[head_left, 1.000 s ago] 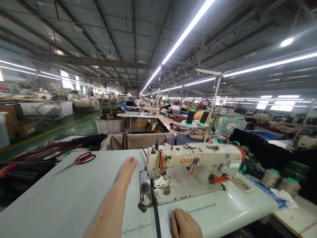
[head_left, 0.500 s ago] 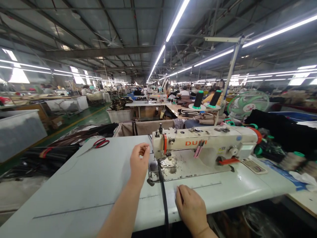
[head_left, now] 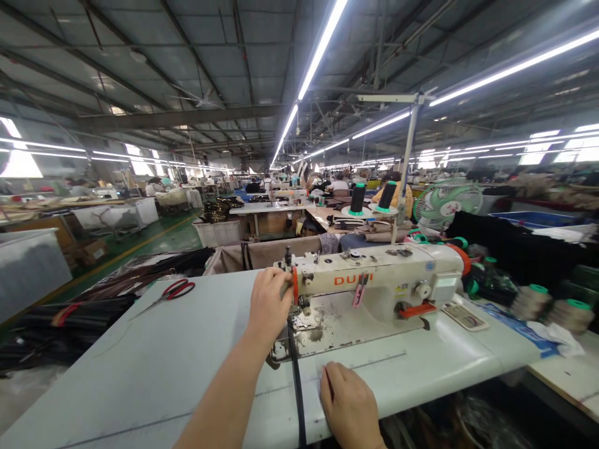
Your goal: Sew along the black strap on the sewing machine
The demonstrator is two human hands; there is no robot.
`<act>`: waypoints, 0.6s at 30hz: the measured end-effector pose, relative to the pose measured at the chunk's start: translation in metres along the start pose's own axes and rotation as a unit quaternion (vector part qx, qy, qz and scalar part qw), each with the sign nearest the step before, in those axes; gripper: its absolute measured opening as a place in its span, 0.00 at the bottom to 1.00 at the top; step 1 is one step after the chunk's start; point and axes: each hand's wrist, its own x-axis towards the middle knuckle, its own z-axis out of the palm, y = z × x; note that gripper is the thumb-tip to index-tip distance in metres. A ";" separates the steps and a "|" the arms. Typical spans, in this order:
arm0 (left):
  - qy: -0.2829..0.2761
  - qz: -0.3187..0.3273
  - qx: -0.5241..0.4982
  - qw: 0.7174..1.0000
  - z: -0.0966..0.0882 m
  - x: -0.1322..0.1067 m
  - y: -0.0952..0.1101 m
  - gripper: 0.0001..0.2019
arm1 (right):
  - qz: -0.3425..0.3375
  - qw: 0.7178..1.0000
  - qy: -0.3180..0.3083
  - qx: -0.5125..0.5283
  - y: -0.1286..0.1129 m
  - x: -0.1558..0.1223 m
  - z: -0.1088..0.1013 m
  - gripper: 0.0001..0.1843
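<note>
My left hand (head_left: 270, 304) is at the left end of the sewing machine (head_left: 384, 274), fingers curled against its head beside the orange thread lever guard. What those fingertips grip, if anything, is hidden. A narrow black strap (head_left: 297, 390) runs from under the needle area toward me and over the table's front edge. Just right of the strap, my right hand (head_left: 350, 402) rests near that edge with its fingers curled closed; I cannot make out anything in them. A pink-handled thread snipper (head_left: 359, 291) hangs on the machine's arm.
Red-handled scissors (head_left: 171, 293) lie on the left of the pale table (head_left: 187, 349). Black thread cones (head_left: 358, 199) stand behind the machine, near a green fan (head_left: 449, 202). Bundled dark strips (head_left: 60, 324) lie left of the table. A fabric-lined bin (head_left: 271, 249) stands behind it.
My left hand has moved up and right, from beside the machine to against its head. My right hand stays by the strap, fingers still curled. The view has shifted slightly.
</note>
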 end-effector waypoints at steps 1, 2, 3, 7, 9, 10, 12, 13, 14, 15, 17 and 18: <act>-0.003 0.004 0.001 1.000 -0.001 0.002 0.000 0.08 | 0.001 1.000 0.000 0.001 0.000 0.000 0.000 0.18; -0.007 0.006 -0.002 1.000 -0.001 0.004 0.000 0.08 | 0.001 1.000 -0.001 0.002 0.001 0.000 0.001 0.18; -0.012 0.005 -0.009 1.000 -0.002 0.005 -0.001 0.08 | 0.002 1.000 -0.004 0.001 0.002 0.000 0.001 0.17; -0.041 0.000 -0.069 0.997 -0.010 0.004 -0.003 0.09 | 0.005 1.000 -0.019 -0.003 0.003 -0.002 0.001 0.17; -0.069 0.010 -0.125 0.990 -0.016 -0.001 -0.006 0.08 | 0.015 0.999 -0.033 0.004 0.002 -0.001 0.000 0.17; -0.088 0.013 -0.162 0.983 -0.020 -0.004 -0.007 0.08 | 0.026 0.998 -0.046 0.016 0.002 0.000 -0.001 0.17; -0.135 -0.003 -0.243 0.961 -0.027 -0.011 -0.010 0.06 | 0.077 0.991 -0.077 0.081 0.003 0.006 -0.004 0.19; -0.158 -0.023 -0.282 0.946 -0.030 -0.015 -0.012 0.05 | 0.116 0.981 -0.085 0.133 0.005 0.011 -0.006 0.20; -0.179 -0.051 -0.317 0.930 -0.032 -0.017 -0.013 0.03 | 0.156 0.966 -0.084 0.187 0.009 0.017 -0.009 0.19; -0.194 -0.081 -0.347 0.914 -0.034 -0.019 -0.014 0.01 | 0.196 0.949 -0.073 0.236 0.015 0.025 -0.011 0.18; -0.209 -0.139 -0.396 0.883 -0.036 -0.019 -0.013 0.04 | 0.249 0.926 -0.034 0.281 0.030 0.044 -0.016 0.14; -0.212 -0.168 -0.411 0.871 -0.036 -0.017 -0.012 0.06 | 0.267 0.921 -0.012 0.282 0.039 0.054 -0.019 0.14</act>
